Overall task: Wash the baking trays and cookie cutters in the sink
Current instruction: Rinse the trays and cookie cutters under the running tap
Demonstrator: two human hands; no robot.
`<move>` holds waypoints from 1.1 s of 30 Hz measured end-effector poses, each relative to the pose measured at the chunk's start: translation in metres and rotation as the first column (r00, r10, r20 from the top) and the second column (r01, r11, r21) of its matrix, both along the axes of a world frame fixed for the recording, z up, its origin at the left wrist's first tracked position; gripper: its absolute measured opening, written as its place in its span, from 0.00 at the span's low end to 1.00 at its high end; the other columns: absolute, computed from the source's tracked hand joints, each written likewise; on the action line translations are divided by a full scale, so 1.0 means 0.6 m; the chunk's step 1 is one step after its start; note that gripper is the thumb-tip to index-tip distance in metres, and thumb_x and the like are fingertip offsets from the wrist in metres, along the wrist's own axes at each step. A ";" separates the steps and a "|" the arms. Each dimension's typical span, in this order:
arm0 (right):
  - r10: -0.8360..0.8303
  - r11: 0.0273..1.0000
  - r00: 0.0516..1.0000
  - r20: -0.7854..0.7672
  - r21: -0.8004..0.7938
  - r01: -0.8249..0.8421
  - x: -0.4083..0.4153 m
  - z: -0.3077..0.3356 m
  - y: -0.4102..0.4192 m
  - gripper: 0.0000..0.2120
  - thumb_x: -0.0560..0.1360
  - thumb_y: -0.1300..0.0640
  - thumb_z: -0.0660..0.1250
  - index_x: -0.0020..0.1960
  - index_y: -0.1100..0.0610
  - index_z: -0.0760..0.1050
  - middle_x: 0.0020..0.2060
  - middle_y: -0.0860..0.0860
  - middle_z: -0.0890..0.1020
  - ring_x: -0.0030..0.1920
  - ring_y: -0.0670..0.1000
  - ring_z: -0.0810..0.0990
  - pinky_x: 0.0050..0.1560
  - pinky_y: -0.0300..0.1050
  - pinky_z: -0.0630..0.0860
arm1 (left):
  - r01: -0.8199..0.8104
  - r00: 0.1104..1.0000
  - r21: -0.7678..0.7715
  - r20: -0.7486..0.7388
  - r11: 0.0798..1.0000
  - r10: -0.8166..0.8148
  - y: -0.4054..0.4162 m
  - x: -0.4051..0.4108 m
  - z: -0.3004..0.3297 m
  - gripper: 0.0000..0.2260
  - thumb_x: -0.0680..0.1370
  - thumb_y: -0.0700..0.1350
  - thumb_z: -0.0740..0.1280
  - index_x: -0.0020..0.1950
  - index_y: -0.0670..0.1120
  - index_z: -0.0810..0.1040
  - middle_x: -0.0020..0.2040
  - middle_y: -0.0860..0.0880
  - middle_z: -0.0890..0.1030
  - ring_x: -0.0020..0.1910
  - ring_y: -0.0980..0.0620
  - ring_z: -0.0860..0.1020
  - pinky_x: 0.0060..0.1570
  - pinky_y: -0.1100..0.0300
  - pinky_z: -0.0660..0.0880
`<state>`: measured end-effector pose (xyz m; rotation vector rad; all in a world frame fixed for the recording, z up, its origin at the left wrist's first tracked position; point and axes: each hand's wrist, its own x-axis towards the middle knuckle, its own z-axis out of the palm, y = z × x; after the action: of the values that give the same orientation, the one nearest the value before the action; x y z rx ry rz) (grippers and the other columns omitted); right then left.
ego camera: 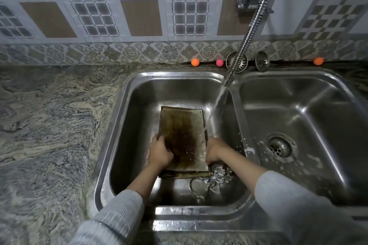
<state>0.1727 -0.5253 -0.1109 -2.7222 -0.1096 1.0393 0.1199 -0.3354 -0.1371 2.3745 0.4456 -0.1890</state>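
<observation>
A stained brown baking tray is tilted up in the left sink basin, with another tray's edge showing beneath it. My left hand grips the tray's left rim and my right hand grips its right rim. Water from the flexible metal faucet hose streams onto the tray's right edge. Several metal cookie cutters, among them a heart shape, lie on the basin floor just near of the tray.
The right basin holds soap foam around its drain. Two metal drain strainers lean against the tiled wall, beside small orange and pink balls. A marbled stone counter spreads to the left.
</observation>
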 end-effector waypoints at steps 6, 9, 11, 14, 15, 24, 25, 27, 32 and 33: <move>0.403 0.843 0.890 -0.213 -0.293 -0.451 -0.035 0.023 -0.010 0.40 0.61 0.47 0.80 0.66 0.59 0.67 0.60 0.51 0.77 0.59 0.55 0.77 0.57 0.48 0.74 | 0.012 0.999 0.025 -0.044 1.000 -0.011 -0.016 -0.002 -0.007 0.24 0.71 0.39 0.67 0.67 0.46 0.70 0.74 0.43 0.58 0.65 0.39 0.70 0.68 0.49 0.67; 0.448 0.815 0.867 -0.217 -0.300 -0.496 -0.052 0.015 -0.011 0.33 0.63 0.53 0.78 0.63 0.59 0.69 0.54 0.51 0.78 0.51 0.54 0.79 0.49 0.47 0.78 | 0.015 0.998 0.020 -0.069 1.000 -0.014 -0.015 -0.001 -0.005 0.25 0.71 0.39 0.67 0.68 0.46 0.69 0.74 0.44 0.57 0.66 0.40 0.69 0.68 0.49 0.67; 0.472 0.796 0.857 -0.206 -0.320 -0.514 -0.058 0.021 -0.011 0.30 0.64 0.58 0.76 0.62 0.60 0.70 0.48 0.52 0.77 0.45 0.53 0.78 0.41 0.45 0.77 | 0.014 0.997 0.019 -0.081 1.000 -0.013 -0.014 -0.001 -0.005 0.25 0.71 0.40 0.67 0.68 0.46 0.69 0.75 0.43 0.56 0.68 0.39 0.67 0.69 0.48 0.66; 0.470 0.806 0.865 -0.176 -0.315 -0.502 -0.056 0.036 -0.010 0.28 0.64 0.62 0.74 0.62 0.61 0.71 0.45 0.53 0.76 0.41 0.53 0.77 0.38 0.43 0.77 | 0.014 0.993 0.044 -0.120 0.999 -0.009 -0.016 -0.002 -0.004 0.24 0.73 0.41 0.67 0.69 0.46 0.68 0.77 0.41 0.51 0.74 0.38 0.59 0.72 0.49 0.60; 0.457 0.818 0.873 -0.170 -0.305 -0.488 -0.052 0.042 -0.011 0.28 0.64 0.61 0.74 0.62 0.62 0.71 0.46 0.53 0.78 0.41 0.52 0.78 0.38 0.43 0.77 | 0.012 0.993 0.050 -0.120 0.999 -0.006 -0.017 -0.001 -0.003 0.24 0.73 0.41 0.67 0.68 0.46 0.68 0.77 0.40 0.51 0.74 0.38 0.59 0.73 0.49 0.59; -0.260 0.874 0.965 -0.043 0.415 0.254 0.046 0.109 -0.049 0.20 0.63 0.52 0.80 0.45 0.55 0.70 0.42 0.52 0.78 0.40 0.49 0.78 0.34 0.41 0.75 | 0.048 0.998 -0.031 0.038 0.998 -0.047 -0.061 0.024 0.036 0.25 0.77 0.47 0.66 0.73 0.45 0.66 0.76 0.43 0.61 0.76 0.43 0.55 0.73 0.51 0.55; -0.376 0.779 0.924 -0.067 0.518 0.354 0.054 0.107 -0.049 0.20 0.64 0.53 0.79 0.43 0.55 0.69 0.40 0.52 0.78 0.36 0.49 0.77 0.33 0.41 0.75 | 0.054 0.996 -0.127 0.072 0.990 -0.045 -0.073 0.032 0.047 0.23 0.77 0.46 0.66 0.72 0.45 0.67 0.73 0.44 0.66 0.74 0.44 0.60 0.72 0.53 0.58; -0.556 0.557 0.817 -0.153 0.660 0.503 0.066 0.103 -0.045 0.20 0.65 0.54 0.79 0.45 0.55 0.68 0.38 0.53 0.78 0.31 0.46 0.75 0.29 0.39 0.74 | 0.070 0.995 -0.383 0.097 0.921 -0.036 -0.099 0.047 0.073 0.18 0.79 0.44 0.65 0.69 0.44 0.71 0.67 0.46 0.74 0.68 0.48 0.70 0.65 0.58 0.68; -0.666 0.306 0.698 -0.262 0.758 0.577 0.081 0.089 -0.038 0.20 0.69 0.51 0.75 0.56 0.57 0.73 0.46 0.55 0.82 0.30 0.46 0.79 0.37 0.45 0.80 | 0.162 0.967 -0.597 0.256 0.786 -0.005 -0.147 0.077 0.121 0.11 0.79 0.40 0.64 0.62 0.44 0.77 0.53 0.50 0.80 0.52 0.56 0.78 0.45 0.74 0.73; -0.677 0.294 0.688 -0.261 0.761 0.578 0.082 0.087 -0.038 0.18 0.71 0.49 0.73 0.57 0.56 0.74 0.45 0.54 0.82 0.32 0.47 0.80 0.38 0.45 0.81 | 0.148 0.965 -0.618 0.260 0.772 0.022 -0.155 0.082 0.126 0.11 0.79 0.39 0.64 0.62 0.44 0.77 0.52 0.50 0.80 0.49 0.58 0.78 0.43 0.74 0.74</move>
<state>0.2220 -0.5478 -0.0586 -1.6603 0.3839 0.3922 0.1694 -0.4283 -0.0618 1.7066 0.1368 -0.0484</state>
